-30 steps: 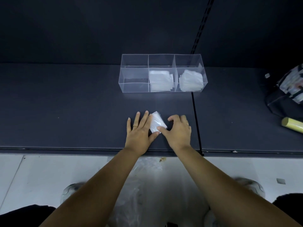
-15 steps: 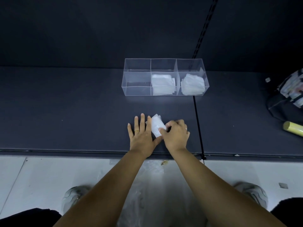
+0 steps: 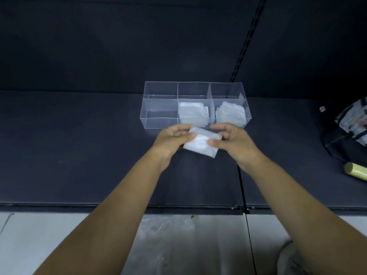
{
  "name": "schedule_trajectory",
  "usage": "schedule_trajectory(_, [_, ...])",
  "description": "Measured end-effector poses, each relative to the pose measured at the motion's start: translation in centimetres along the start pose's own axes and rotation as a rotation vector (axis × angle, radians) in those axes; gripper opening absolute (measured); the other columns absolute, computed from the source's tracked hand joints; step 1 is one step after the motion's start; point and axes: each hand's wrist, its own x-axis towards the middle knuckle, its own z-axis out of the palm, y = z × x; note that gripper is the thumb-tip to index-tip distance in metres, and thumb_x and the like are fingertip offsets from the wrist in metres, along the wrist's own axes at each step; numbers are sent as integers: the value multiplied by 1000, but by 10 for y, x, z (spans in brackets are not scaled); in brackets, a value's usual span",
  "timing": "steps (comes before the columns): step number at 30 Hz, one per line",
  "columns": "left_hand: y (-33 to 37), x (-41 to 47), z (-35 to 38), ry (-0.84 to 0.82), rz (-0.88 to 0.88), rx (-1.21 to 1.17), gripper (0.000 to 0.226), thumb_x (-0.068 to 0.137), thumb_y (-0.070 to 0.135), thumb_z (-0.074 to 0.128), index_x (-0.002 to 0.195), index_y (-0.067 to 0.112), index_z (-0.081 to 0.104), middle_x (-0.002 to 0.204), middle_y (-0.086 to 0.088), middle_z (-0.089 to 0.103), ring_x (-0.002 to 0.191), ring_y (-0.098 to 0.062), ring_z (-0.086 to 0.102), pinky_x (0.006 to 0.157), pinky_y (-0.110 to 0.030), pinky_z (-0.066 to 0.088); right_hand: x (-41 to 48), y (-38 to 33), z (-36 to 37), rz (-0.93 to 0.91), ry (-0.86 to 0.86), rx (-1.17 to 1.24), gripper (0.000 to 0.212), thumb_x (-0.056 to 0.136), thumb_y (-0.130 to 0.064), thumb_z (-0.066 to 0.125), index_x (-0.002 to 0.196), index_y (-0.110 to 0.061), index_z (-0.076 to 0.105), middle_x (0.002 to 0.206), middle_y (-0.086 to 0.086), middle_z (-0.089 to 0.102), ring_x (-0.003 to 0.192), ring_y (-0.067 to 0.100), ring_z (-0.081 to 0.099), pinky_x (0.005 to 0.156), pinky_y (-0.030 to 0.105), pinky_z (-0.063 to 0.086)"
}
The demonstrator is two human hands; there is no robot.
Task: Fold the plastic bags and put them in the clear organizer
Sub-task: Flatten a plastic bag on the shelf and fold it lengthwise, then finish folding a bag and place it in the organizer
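Both hands, left hand and right hand, pinch the folded plastic bag by its edges; it looks light, soft, slippery.

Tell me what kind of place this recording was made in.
Probably a stockroom or shop: a dark shelf against a panel with a slotted shelving upright, a clear organizer of folded bags, and a bare pale floor below.

both forearms bare to the elbows, no sleeves visible. left hand and right hand bare, no gloves. any rings or jewellery can't be made out here. nails short, unpainted.
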Motion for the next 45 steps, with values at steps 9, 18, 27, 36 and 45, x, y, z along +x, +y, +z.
schedule_trajectory(9, [-13, 43, 36, 267, 568, 1170, 46, 96, 33, 52, 138, 14, 48, 142, -5, 48, 134, -25, 36, 115, -35, 18, 93, -7, -83, -50, 416, -309, 24, 80, 0, 72, 99, -7, 60, 85, 6, 64, 73, 15, 60, 67, 30, 54])
schedule_trajectory(18, [-44, 46, 27, 103, 532, 1544, 69, 98, 53, 26, 153, 22, -2, 161, 3, -9, 140, -11, -25, 114, -38, -22, 117, 0, -79, -120, 428, -936, 63, 68, -18, 83, 121, -16, 48, 125, 10, 47, 119, 28, 45, 98, 36, 30])
schedule_trajectory(27, [-88, -41, -43, 273, 223, 1412, 69, 96, 56, 23, 153, 21, 7, 161, 2, -2, 147, -17, -13, 116, -41, -16, 16, 12, -14, -368, 509, -580, 42, 81, -18, 69, 117, -9, 51, 110, 2, 41, 100, 24, 51, 92, 45, 45])
schedule_trajectory(36, [-124, -106, -117, 305, 10, 1479, 76, 90, 67, 13, 152, 29, -6, 161, 6, -13, 146, -17, -17, 115, -46, -15, -168, 144, 155, 1, -532, -742, 55, 87, -41, 64, 133, -19, 46, 139, -4, 38, 106, 20, 57, 87, 30, 46])
schedule_trajectory(45, [-122, -105, -130, 185, -28, 1486, 80, 89, 70, 15, 151, 29, -12, 159, 5, -19, 144, -16, -23, 112, -43, -19, -175, 181, 194, 84, -509, -813, 39, 76, -18, 73, 112, -10, 62, 109, 7, 59, 103, 23, 54, 80, 27, 41])
